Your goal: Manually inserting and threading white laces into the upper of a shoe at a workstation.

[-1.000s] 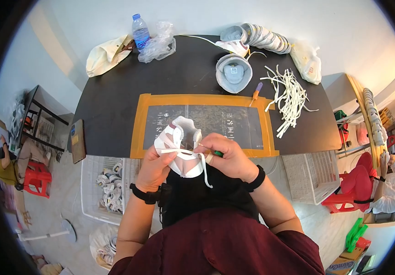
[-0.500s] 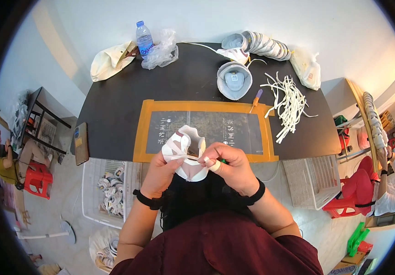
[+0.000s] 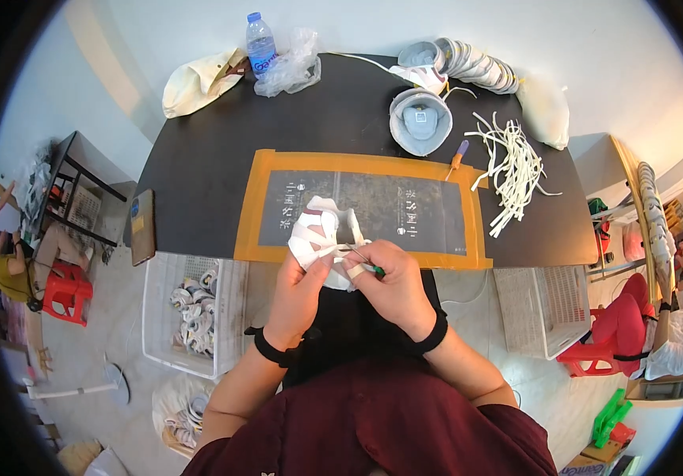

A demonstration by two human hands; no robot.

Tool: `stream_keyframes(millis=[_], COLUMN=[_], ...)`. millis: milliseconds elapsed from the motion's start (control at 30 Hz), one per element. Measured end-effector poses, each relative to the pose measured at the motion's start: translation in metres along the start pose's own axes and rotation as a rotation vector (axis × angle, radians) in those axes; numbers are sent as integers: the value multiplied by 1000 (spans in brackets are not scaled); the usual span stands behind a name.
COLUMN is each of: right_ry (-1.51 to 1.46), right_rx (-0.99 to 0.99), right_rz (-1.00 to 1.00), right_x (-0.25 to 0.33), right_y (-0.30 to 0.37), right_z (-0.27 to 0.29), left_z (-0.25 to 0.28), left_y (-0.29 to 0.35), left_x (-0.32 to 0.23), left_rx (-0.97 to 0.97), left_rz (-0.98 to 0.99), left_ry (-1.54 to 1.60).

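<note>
A white and pale pink shoe upper [image 3: 309,230] is held up over the table's near edge, its collar opening facing up and away. My left hand [image 3: 294,297] grips its near left side, thumb on top close to a white strip or lace [image 3: 332,251]. My right hand [image 3: 395,285] is closed around a thin metal-shafted tool with a green handle [image 3: 379,272]; the shaft points up-left at the upper's opening. The tip of the tool is too small to make out. The fingers of both hands nearly meet at the strip, and part of the upper is hidden behind them.
On the dark table [image 3: 198,159] are a tape-framed mat [image 3: 294,163], loose white laces [image 3: 508,174], a purple-handled tool [image 3: 459,156], grey-lined uppers [image 3: 420,123], a bottle [image 3: 260,47] and a phone [image 3: 143,226]. Crates [image 3: 195,317] stand below. A co-worker sits at right [image 3: 670,341].
My right hand has turned, so the green handle and metal shaft now show plainly. Both hands and the upper sit slightly higher in the picture; the whole view has shifted a little.
</note>
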State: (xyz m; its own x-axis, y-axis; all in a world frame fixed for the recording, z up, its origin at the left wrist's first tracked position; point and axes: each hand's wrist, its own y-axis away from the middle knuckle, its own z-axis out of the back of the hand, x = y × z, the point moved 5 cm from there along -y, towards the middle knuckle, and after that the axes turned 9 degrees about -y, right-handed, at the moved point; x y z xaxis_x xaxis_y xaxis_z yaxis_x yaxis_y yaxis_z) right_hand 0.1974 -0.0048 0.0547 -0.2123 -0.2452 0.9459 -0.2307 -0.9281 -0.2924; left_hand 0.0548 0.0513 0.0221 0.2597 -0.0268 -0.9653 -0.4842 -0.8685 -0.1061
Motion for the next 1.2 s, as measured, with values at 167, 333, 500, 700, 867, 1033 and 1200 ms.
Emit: stream_keyframes(millis=[167,333,500,700,867,1033,1200], right_ry=[168,129,-9,90,21,-27,-14], right_rx=[15,-53,-73,-71,-67,-67,-54], right_rz=[28,43,-23,-62,-94,-146,-128], right_x=[25,11,8,11,3,0,-1], right_y=[-2,-2,-3,-3,-4,-5,-5], right_z=[-2,-4,0,5,6,5,5], left_z=[-2,-8,-11,-12,-14,-13,-14], left_y=[0,0,3,5,5,6,5], left_x=[-4,-7,-9,-10,-13,-11,-13], left_rx=[-4,-8,-24,-35,-22,-20,-67], left_rz=[-31,-25,-54,-29,-31,-48,-84], left_ry=[-45,-41,-113,-105,-166,-220,-259])
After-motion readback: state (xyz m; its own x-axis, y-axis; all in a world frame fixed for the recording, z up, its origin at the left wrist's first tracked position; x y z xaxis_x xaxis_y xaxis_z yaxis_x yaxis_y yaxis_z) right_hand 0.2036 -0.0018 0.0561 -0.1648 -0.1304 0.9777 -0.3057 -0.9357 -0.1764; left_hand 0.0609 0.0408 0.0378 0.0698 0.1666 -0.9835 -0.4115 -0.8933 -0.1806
